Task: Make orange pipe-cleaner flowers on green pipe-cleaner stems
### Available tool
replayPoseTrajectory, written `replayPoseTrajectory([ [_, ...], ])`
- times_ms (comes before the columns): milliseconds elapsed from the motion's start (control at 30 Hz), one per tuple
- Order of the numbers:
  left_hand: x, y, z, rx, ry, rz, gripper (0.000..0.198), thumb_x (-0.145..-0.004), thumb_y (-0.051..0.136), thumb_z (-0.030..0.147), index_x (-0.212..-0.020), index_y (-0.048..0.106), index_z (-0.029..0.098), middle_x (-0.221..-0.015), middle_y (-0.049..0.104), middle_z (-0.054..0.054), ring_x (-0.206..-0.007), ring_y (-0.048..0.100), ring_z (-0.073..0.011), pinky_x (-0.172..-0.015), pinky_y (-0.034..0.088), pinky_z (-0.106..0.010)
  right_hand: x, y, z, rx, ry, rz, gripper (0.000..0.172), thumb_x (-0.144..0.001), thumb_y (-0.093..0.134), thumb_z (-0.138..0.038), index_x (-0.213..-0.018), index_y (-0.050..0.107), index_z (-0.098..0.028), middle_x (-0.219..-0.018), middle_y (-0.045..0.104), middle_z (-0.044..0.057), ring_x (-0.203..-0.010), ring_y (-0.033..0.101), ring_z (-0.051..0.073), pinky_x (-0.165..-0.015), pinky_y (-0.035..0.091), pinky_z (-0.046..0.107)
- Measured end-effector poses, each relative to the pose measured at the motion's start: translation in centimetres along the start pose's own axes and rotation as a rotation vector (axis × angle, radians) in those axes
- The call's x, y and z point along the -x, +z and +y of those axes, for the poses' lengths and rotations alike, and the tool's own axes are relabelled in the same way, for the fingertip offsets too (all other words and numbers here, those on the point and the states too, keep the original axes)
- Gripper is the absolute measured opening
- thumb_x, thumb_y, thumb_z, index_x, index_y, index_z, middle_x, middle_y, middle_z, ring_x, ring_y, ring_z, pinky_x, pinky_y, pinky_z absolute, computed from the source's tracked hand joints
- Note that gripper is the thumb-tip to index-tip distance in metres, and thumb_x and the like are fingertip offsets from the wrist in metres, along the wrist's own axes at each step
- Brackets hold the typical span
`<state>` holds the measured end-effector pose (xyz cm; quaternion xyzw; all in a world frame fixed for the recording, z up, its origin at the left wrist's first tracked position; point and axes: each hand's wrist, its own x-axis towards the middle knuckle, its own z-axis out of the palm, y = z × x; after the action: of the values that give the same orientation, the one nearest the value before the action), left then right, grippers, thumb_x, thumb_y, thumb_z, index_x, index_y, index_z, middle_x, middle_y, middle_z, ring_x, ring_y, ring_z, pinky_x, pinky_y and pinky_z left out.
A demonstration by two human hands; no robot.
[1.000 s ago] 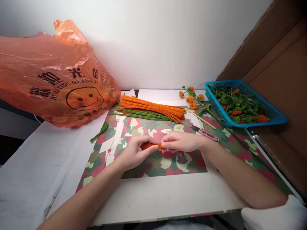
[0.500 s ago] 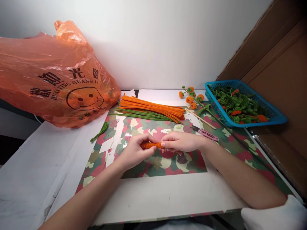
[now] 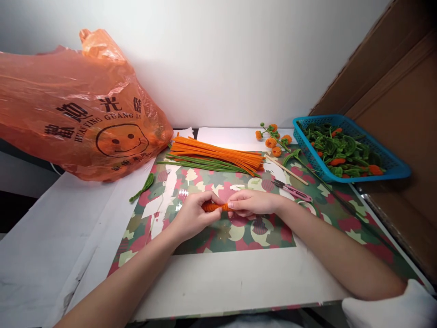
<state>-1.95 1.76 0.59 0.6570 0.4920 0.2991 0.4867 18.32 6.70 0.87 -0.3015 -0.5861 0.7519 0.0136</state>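
Note:
An orange coiled fuzzy piece (image 3: pixel 215 207) lies between my hands, above the patterned mat (image 3: pixel 235 237). My left hand (image 3: pixel 200 213) is closed around its left part, thumb and forefinger pinching it. At its right end, my right hand (image 3: pixel 251 203) pinches it with thumb and fingers. Beyond the hands lie a bundle of orange fuzzy stems (image 3: pixel 215 152) and some green stems (image 3: pixel 211 165). Pink-handled snips (image 3: pixel 293 190) and a thin wooden stick (image 3: pixel 287 171) rest to the right of them.
An orange plastic bag (image 3: pixel 82 118) bulges at the left. At the right, a blue basket (image 3: pixel 385 175) holds green and orange pieces, beside a cardboard box (image 3: pixel 382 86). An orange-flowered stem (image 3: pixel 307 168) lies near the basket; a green leaf piece (image 3: pixel 142 187) is at the left.
My right hand and forearm have shifted slightly left and down, uncovering a pale ring-shaped item near the snips. Both hands keep their grip on the orange piece.

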Motion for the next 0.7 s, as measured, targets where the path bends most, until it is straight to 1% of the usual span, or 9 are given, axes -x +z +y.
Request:
replayPoseTrajectory([
  [167, 0.17, -0.04, 0.40, -0.008, 0.066, -0.031, 0.009, -0.079, 0.061, 0.022, -0.080, 0.064, 0.014, -0.072, 0.067, -0.002, -0.059, 0.056, -0.0105, -0.051, 0.042, -0.019, -0.12, -0.57, 0.35, -0.045, -0.005, -0.032, 0.028, -0.092, 0.048, -0.036, -0.079, 0.057, -0.012, -0.047, 0.034, -0.009, -0.040, 0.032, 0.005, -0.038, 0.030, 0.017],
  [267, 0.16, -0.34, 0.46, -0.067, 0.102, -0.059, 0.013, -0.083, 0.060, 0.028, -0.083, 0.067, 0.016, -0.077, 0.069, -0.003, -0.065, 0.059, -0.0121, -0.055, 0.045, -0.020, -0.12, -0.76, 0.56, -0.067, -0.014, -0.055, 0.028, -0.092, 0.049, -0.036, -0.081, 0.058, -0.012, -0.046, 0.032, -0.010, -0.040, 0.029, 0.005, -0.038, 0.030, 0.017],
  [367, 0.18, -0.59, 0.40, -0.127, 0.137, -0.070, 0.015, -0.086, 0.059, 0.029, -0.085, 0.068, 0.017, -0.080, 0.070, -0.003, -0.069, 0.061, -0.0130, -0.058, 0.045, -0.021, -0.03, -0.85, 0.71, -0.078, -0.021, -0.072, 0.029, -0.092, 0.049, -0.037, -0.081, 0.058, -0.012, -0.045, 0.031, -0.010, -0.040, 0.028, 0.005, -0.039, 0.031, 0.017],
  [700, 0.14, -0.57, 0.38, -0.131, 0.149, -0.070, 0.015, -0.087, 0.058, 0.028, -0.084, 0.068, 0.017, -0.080, 0.069, -0.004, -0.073, 0.062, -0.0150, -0.063, 0.048, -0.024, 0.02, -0.75, 0.58, -0.063, -0.035, -0.076, 0.029, -0.093, 0.047, -0.036, -0.080, 0.057, -0.012, -0.045, 0.033, -0.010, -0.040, 0.030, 0.005, -0.039, 0.030, 0.017],
])
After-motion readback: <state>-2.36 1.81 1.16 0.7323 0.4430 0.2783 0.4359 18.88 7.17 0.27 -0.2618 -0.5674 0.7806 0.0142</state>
